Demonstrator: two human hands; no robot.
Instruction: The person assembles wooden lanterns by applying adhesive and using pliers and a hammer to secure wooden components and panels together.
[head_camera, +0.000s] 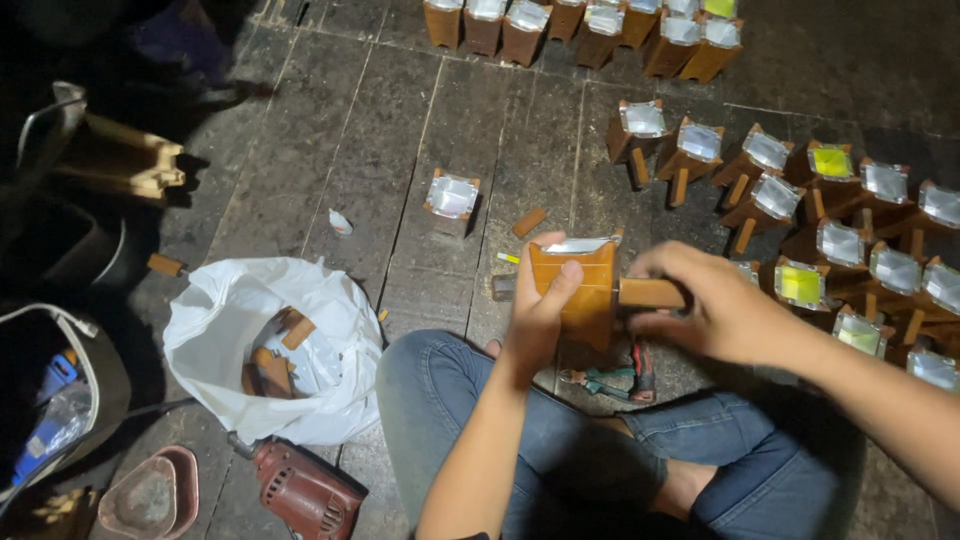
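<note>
Holding a brown wooden box (573, 290) up over the lap, left hand (535, 315) wrapped around its near side, thumb across the front. Right hand (712, 305) clamped on the wooden handle (650, 292) sticking out its right side. Pliers (610, 381) just underneath on the stone floor (380, 150).

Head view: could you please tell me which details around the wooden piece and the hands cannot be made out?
- Wooden box: its far faces, hidden by the left hand.
- Wooden handle: its outer end, covered by the right hand.
- Pliers: partly hidden under the hands.
- White bag: its contents, mostly hidden by folds.
- Drill: cut off by the bottom edge.
</note>
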